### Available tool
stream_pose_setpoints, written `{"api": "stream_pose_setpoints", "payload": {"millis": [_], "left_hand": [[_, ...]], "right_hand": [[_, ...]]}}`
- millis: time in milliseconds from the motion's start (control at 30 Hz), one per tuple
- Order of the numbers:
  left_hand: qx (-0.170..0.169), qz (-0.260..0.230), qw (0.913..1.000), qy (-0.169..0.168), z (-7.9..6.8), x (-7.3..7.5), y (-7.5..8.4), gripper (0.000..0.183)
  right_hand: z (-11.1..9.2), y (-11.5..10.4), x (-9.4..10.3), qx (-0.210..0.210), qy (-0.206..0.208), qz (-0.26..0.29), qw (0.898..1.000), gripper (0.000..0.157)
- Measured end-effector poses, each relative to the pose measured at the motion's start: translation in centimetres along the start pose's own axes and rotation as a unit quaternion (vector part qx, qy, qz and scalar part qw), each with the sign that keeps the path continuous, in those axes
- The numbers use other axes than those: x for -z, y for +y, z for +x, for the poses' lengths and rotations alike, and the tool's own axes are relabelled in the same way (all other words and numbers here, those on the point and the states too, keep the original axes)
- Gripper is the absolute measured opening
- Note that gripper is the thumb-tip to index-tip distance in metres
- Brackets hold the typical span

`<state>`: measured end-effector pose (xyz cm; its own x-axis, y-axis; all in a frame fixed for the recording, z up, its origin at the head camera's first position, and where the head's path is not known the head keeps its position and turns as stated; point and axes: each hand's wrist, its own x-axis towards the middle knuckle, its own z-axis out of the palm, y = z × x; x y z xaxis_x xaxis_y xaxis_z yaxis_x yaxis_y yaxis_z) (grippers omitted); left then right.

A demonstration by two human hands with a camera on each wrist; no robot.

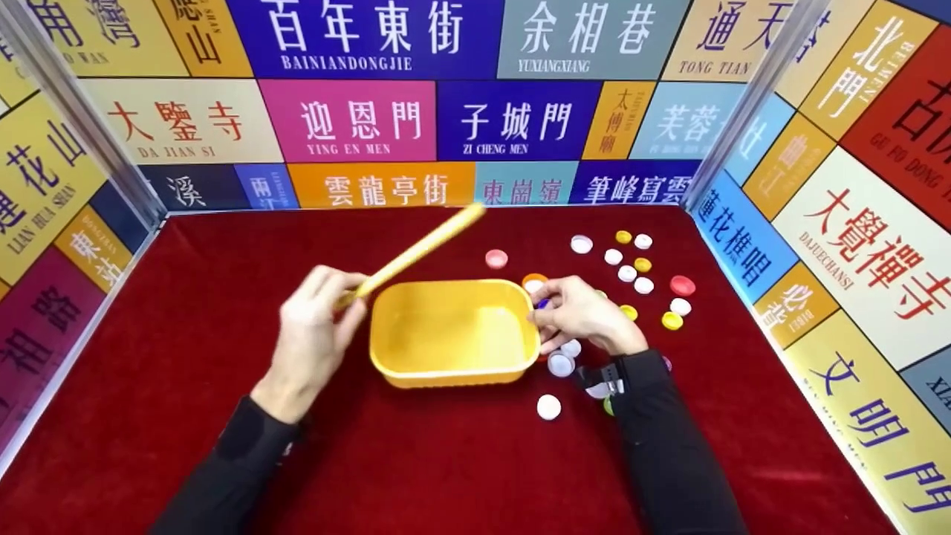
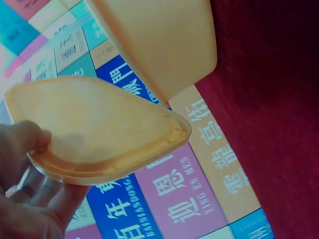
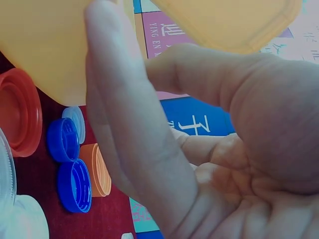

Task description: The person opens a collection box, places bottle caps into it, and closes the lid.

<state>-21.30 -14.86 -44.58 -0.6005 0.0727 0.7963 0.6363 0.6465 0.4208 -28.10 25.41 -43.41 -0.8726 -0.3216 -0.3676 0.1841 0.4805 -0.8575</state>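
A yellow plastic lid (image 1: pixel 423 249) is tilted up above the table. My left hand (image 1: pixel 316 323) pinches it by one edge, with the thumb on one face and fingers behind, as the left wrist view also shows the lid (image 2: pixel 99 124). To its right, the yellow rectangular container (image 1: pixel 453 377) stands uncovered on the red cloth, and no contents show inside. My right hand (image 1: pixel 583 316) is at the container's right end with its fingers against the outer wall. Several bottle caps lie around that hand, including blue caps (image 3: pixel 75 184) and an orange cap (image 3: pixel 98 169).
More loose caps lie right of the container, such as a red cap (image 1: pixel 682 285) and a yellow cap (image 1: pixel 672 320). A white cap (image 1: pixel 549 407) lies nearer the front. Printed sign panels (image 1: pixel 345 120) wall the back and sides of the red cloth (image 1: pixel 446 468).
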Motion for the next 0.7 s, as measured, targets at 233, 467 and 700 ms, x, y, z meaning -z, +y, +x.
{"api": "stream_pose_setpoints", "payload": {"millis": [233,467,700], "left_hand": [[0.121,0.001,0.9909,0.059,0.5,1.0,-2.6,0.017],[0.277,-0.025,0.9593,0.051,0.9,2.4,-4.8,0.021],[0.416,-0.093,0.9033,0.046,0.7,3.7,-7.2,0.033]], "right_hand": [[0.0,-0.1,-0.2,0.003,0.005,0.0,1.0,0.04],[0.0,-0.1,-0.1,0.012,0.012,-0.008,1.0,0.038],[-0.1,0.0,-0.3,0.01,0.011,-0.008,1.0,0.038]]}}
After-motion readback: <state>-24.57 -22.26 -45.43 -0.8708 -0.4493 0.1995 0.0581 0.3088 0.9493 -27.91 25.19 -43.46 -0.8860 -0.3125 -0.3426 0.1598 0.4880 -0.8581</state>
